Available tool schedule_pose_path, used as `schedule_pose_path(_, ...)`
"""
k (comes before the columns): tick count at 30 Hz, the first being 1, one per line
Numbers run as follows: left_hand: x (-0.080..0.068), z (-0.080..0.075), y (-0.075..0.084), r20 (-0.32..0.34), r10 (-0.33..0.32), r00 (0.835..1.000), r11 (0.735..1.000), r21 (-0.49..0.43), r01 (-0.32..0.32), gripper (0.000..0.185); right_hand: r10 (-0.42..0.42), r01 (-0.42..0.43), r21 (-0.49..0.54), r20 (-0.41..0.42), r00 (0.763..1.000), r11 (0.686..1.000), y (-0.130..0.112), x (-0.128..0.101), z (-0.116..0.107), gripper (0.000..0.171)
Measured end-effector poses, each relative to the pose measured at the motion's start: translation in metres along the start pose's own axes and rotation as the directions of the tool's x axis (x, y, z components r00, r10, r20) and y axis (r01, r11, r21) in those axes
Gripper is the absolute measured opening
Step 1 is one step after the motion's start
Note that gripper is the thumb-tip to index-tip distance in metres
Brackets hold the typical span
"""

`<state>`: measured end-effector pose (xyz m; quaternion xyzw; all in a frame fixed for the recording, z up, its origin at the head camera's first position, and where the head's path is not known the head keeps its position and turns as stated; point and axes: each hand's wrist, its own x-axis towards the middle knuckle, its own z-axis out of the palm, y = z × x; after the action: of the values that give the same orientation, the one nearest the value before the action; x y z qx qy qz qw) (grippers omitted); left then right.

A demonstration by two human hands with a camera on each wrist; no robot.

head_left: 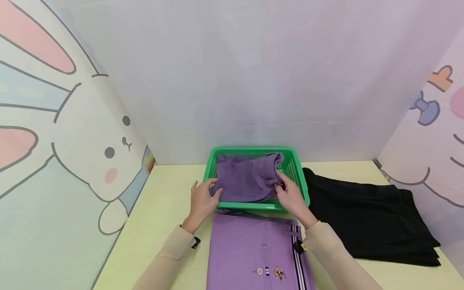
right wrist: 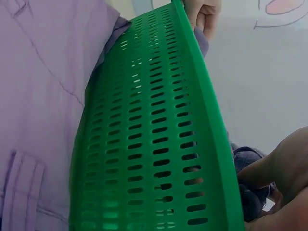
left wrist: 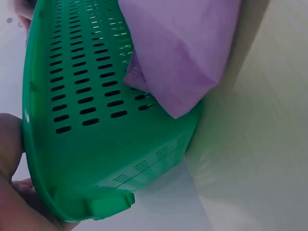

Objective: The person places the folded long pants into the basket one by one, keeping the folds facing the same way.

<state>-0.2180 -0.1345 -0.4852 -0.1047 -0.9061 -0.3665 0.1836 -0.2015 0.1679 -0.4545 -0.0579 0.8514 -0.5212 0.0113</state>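
A bundle of folded dark purple pants [head_left: 246,177] lies in the green basket [head_left: 250,206], with the waistband side to the right. My left hand [head_left: 203,199] grips the left edge of the pants between thumb and fingers, beside the basket's rim. At the opposite end, my right hand [head_left: 290,195] pinches the right edge near the waistband. Only part of the left hand [left wrist: 14,192] shows past the rim in the left wrist view. In the right wrist view, the right hand's [right wrist: 284,183] fingers curl at dark cloth behind the rim, and their tips are partly hidden.
A lighter purple garment [head_left: 235,253] with black-and-white stripes, a button and an embroidered emblem lies flat in front of the basket. To the right are folded black pants [head_left: 369,217]. Cartoon-printed panels [head_left: 83,161] and a pale back wall [head_left: 253,80] enclose the table [head_left: 156,209].
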Motion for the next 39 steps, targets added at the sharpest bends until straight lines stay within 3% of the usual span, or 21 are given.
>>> schedule_pose_path(4,0.0,0.003,0.001,-0.002,0.025,1.0,0.994,0.102,-0.025,0.026,0.026,-0.028,-0.113,-0.018,0.999,0.993,0.003,0.003,0.002,0.056)
schedule_pose_path(10,0.001,-0.001,0.005,0.033,0.06,0.998,0.988,0.138,-0.064,0.024,0.094,-0.096,-0.301,-0.02,0.995,0.949,0.0,0.002,-0.003,0.063)
schedule_pose_path(12,0.0,-0.001,0.005,0.046,0.053,0.998,0.987,0.151,-0.059,0.023,0.046,-0.07,-0.416,-0.069,0.997,0.907,0.0,-0.002,-0.002,0.064)
schedule_pose_path(14,-0.002,-0.001,0.005,0.056,0.05,0.997,0.984,0.165,-0.059,0.022,-0.071,-0.017,-0.542,-0.141,0.987,0.84,0.002,-0.006,0.003,0.059)
schedule_pose_path(17,-0.004,-0.002,0.004,0.07,0.044,0.997,0.982,0.178,-0.056,0.021,-0.283,0.063,-0.681,-0.217,0.934,0.73,0.004,-0.012,0.009,0.032)
schedule_pose_path(19,-0.004,-0.002,0.004,0.071,0.043,0.997,0.982,0.179,-0.055,0.022,-0.345,0.091,-0.716,-0.218,0.913,0.693,0.004,-0.015,0.011,0.018)
schedule_pose_path(23,-0.006,-0.002,0.006,0.07,0.043,0.997,0.979,0.195,-0.056,0.022,-0.284,0.097,-0.717,-0.145,0.948,0.69,0.002,-0.016,0.008,0.051)
schedule_pose_path(26,-0.01,-0.002,0.007,0.068,0.046,0.997,0.975,0.213,-0.06,0.021,-0.202,0.085,-0.707,-0.083,0.976,0.702,0.003,-0.016,0.005,0.06)
schedule_pose_path(34,-0.015,-0.003,0.01,0.057,0.074,0.996,0.97,0.227,-0.085,0.02,-0.117,0.056,-0.684,-0.044,0.992,0.727,0.009,-0.012,0.002,0.061)
schedule_pose_path(39,-0.015,-0.004,0.01,0.058,0.085,0.995,0.969,0.228,-0.096,0.019,-0.16,0.073,-0.663,-0.072,0.985,0.745,0.009,-0.013,0.003,0.056)
